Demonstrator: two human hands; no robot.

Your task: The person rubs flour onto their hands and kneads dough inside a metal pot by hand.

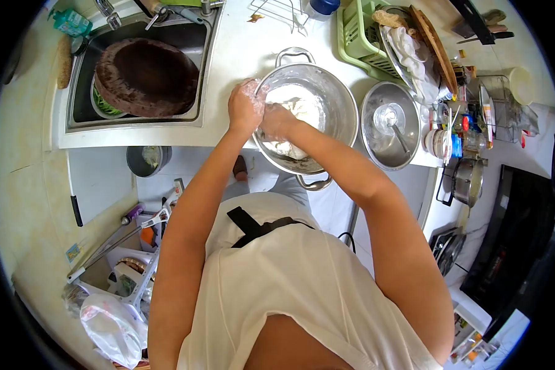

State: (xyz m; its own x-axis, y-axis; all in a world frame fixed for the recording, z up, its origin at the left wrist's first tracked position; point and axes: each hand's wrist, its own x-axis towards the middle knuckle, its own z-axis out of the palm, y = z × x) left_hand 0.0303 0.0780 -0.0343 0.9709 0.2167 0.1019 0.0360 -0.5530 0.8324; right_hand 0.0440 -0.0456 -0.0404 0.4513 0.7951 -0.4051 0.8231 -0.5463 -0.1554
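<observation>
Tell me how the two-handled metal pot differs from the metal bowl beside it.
The two-handled metal pot looks wider than the metal bowl.
The pot has loop handles on opposite sides; none shows on the bowl.
The pot contains a white, dough-like mass, and the right hand reaches inside; the bowl holds a long-handled utensil and no hand.
Both are round, silvery and open-topped.

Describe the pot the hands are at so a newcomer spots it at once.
On the white counter, look right of the sink, to the front edge. There sits the pot, left hand at its rim, right hand inside. Unlike the bowl beside it, it has two loop handles and holds a white mixture.
</observation>
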